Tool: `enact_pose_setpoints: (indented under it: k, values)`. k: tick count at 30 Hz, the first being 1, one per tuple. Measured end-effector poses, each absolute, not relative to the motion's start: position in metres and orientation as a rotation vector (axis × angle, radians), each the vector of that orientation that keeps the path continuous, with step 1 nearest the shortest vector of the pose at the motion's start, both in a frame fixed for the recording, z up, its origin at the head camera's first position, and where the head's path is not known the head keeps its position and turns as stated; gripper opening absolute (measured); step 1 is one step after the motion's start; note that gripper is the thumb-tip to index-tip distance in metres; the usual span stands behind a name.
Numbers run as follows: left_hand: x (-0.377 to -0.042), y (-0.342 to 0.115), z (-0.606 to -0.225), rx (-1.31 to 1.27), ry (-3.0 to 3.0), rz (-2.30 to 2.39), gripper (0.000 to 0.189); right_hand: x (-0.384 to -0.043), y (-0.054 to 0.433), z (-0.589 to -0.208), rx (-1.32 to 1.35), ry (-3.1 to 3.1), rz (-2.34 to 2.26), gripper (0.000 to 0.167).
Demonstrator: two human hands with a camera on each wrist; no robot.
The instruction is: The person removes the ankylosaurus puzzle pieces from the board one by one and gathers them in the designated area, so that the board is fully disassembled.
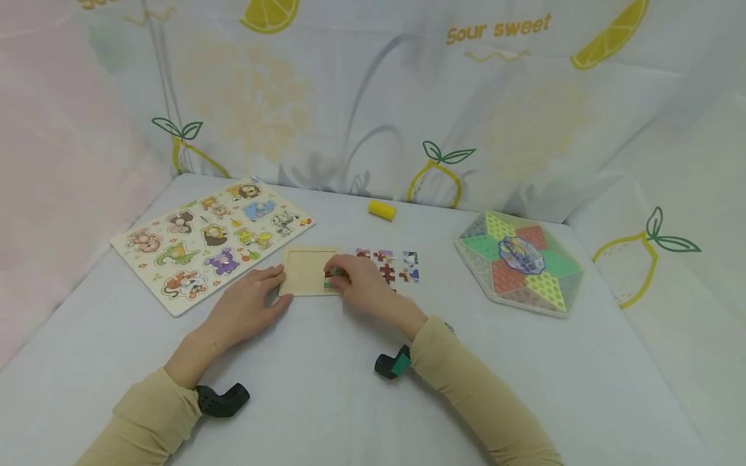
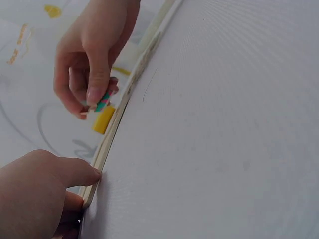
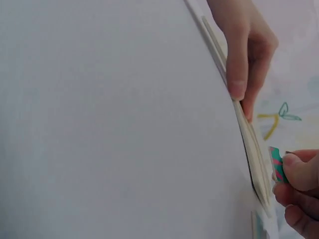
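A shallow wooden puzzle tray (image 1: 307, 272) with a raised rim lies on the table in the head view. My left hand (image 1: 247, 299) holds it by its near left corner, thumb (image 2: 82, 172) against the front edge and fingers along the left side. Over the tray's right part, my right hand (image 1: 364, 285) pinches a jigsaw piece (image 3: 277, 164) between thumb and fingertips. Green and pink show on the piece, which is tilted above the rim in both wrist views. More jigsaw pieces (image 1: 410, 266) lie just right of the tray, partly hidden behind the right hand.
A wooden animal peg board (image 1: 192, 249) lies at the left. To the right is a hexagonal game box (image 1: 519, 264) with a coloured star. A yellow cylinder (image 1: 382, 210) lies behind the pieces. Hanging cloth (image 1: 361, 84) with lemon prints stands beyond the table.
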State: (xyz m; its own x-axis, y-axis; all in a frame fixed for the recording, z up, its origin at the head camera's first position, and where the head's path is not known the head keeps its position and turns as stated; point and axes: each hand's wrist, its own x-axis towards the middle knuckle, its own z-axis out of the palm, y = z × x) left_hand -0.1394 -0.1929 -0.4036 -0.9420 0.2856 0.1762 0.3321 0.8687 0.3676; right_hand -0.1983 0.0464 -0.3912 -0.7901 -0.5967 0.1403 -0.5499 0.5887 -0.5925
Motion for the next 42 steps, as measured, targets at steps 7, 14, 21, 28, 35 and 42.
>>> enact_pose_setpoints:
  k: [7, 14, 21, 28, 35, 42]
  values:
    - [-0.141, -0.192, -0.402, -0.505, -2.916, -0.611, 0.052, -0.194, 0.097, -0.386, -0.952, 2.678, -1.219, 0.021]
    - [-0.141, -0.193, -0.402, -0.502, -2.914, -0.623, 0.052, -0.179, 0.150, -0.388, -0.743, 2.746, -1.218, 0.031]
    - [-0.141, -0.194, -0.400, -0.501, -2.910, -0.618, 0.051, -0.170, 0.185, -0.394, -0.615, 2.804, -1.292, 0.026]
    - [-0.140, -0.195, -0.402, -0.494, -2.916, -0.627, 0.052, -0.174, 0.193, -0.401, -0.570, 2.805, -1.281, 0.027]
    - [-0.139, -0.194, -0.403, -0.494, -2.907, -0.635, 0.051, -0.174, 0.193, -0.402, -0.493, 2.832, -1.299, 0.027]
    - [-0.138, -0.194, -0.403, -0.487, -2.914, -0.635, 0.051, -0.175, 0.192, -0.405, -0.501, 2.859, -1.296, 0.026]
